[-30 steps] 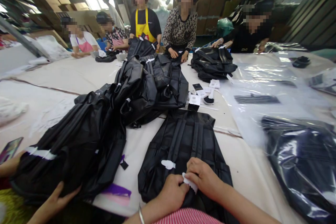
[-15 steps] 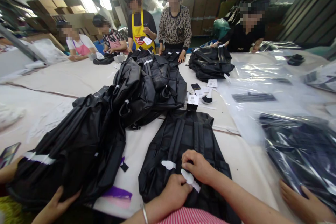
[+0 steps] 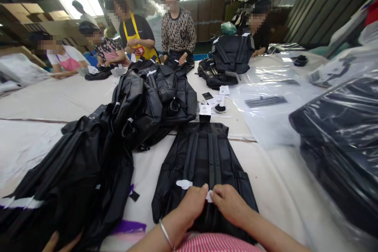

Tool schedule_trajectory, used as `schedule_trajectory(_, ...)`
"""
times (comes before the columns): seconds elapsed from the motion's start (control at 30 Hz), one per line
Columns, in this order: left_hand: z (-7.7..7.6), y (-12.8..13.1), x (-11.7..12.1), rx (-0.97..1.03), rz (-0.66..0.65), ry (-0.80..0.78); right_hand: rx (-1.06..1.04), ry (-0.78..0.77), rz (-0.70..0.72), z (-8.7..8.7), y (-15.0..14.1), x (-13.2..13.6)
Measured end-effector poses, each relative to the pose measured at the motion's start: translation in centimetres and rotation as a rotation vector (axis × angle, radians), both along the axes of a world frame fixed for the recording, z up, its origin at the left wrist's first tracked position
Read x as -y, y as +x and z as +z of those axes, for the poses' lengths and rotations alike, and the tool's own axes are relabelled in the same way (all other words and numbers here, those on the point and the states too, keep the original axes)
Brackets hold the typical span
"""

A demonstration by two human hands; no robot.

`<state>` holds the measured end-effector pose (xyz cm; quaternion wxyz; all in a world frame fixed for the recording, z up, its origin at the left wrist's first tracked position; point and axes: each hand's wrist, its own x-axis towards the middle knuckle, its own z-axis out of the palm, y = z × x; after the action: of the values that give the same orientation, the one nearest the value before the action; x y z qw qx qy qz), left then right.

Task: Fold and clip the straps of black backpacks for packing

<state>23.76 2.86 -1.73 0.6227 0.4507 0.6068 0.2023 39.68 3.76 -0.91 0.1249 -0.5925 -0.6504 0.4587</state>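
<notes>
A black backpack lies flat in front of me, its two shoulder straps facing up. A white paper-like strip sits at the lower end of the right strap, between my hands. My right hand pinches the edge of this strip with thumb and forefinger. My left hand, above a silver bangle, is closed around the strap's end beside it, thumb on top; its curled fingers are hidden. A second white strip is wrapped on the left strap, its rounded end sticking out leftward.
Another black backpack lies at left, a neighbour's hand at its lower edge. A backpack pile stands ahead. Small cards and a round black brush lie beyond. A plastic-wrapped bag is at right. Several people work across the table.
My hands have come together at the right strap, and the white strip is now mostly covered. The wrapped bag at right has been raised. Across the table, a backpack now stands more upright.
</notes>
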Motion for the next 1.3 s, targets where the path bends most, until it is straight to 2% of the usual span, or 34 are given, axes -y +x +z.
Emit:
schedule_trajectory(0.1,0.2,0.3,0.7,-0.214,-0.166,0.334,-0.052,0.021,-0.088,-0.8,0.7,0.9)
schedule_trajectory(0.17,0.2,0.5,1.3,-0.261,-0.263,0.501,-0.134,-0.052,-0.165,-1.5,0.8,1.7)
schedule_trajectory(0.27,0.0,0.7,2.0,-0.300,-0.261,0.572,-0.204,-0.163,-0.218,-2.4,0.7,2.7)
schedule_trajectory(0.33,0.1,0.3,1.9,-0.265,-0.245,0.507,-0.156,-0.111,-0.198,-2.7,1.0,2.9)
schedule_trajectory(0.43,1.1,-1.9,1.4,-0.178,-0.287,0.432,0.122,0.107,-0.068,-2.7,3.0,2.8)
schedule_trajectory(0.53,2.4,-5.7,1.1,-0.384,-0.147,0.508,0.489,0.249,0.141,-2.0,5.6,2.1)
schedule_trajectory(0.6,2.7,-7.8,1.4,-0.580,-0.088,0.476,0.582,0.246,0.264,-0.9,6.2,1.5)
schedule_trajectory(0.67,2.2,-8.8,2.1,-0.659,-0.146,0.368,0.478,0.187,0.340,0.7,5.4,0.7)
schedule_trajectory(0.73,1.3,-8.7,2.7,-0.666,-0.194,0.295,0.268,0.144,0.353,2.3,3.4,0.0)
schedule_trajectory(0.83,0.9,-7.8,2.6,-0.532,-0.116,0.243,0.042,0.241,0.381,3.4,-0.3,-0.8)
schedule_trajectory(0.9,2.0,-7.7,1.5,-0.290,-0.005,0.105,-0.050,0.353,0.480,3.2,-2.4,-1.2)
schedule_trajectory(0.97,4.2,-8.3,-0.4,-0.004,0.071,-0.020,-0.175,0.419,0.504,2.7,-4.1,-2.1)
schedule_trajectory(1.03,6.8,-9.5,-2.7,0.207,0.117,-0.008,-0.308,0.394,0.342,2.6,-5.1,-3.8)
schedule_trajectory(1.13,9.3,-11.3,-6.1,0.248,0.246,0.253,-0.490,0.151,-0.113,3.5,-5.8,-7.5)
schedule_trajectory(1.2,9.4,-11.9,-8.0,0.134,0.323,0.419,-0.636,-0.079,-0.336,4.1,-5.7,-9.9)
schedule_trajectory(1.3,7.8,-11.4,-9.4,-0.027,0.256,0.502,-0.813,-0.366,-0.430,4.1,-5.4,-12.0)
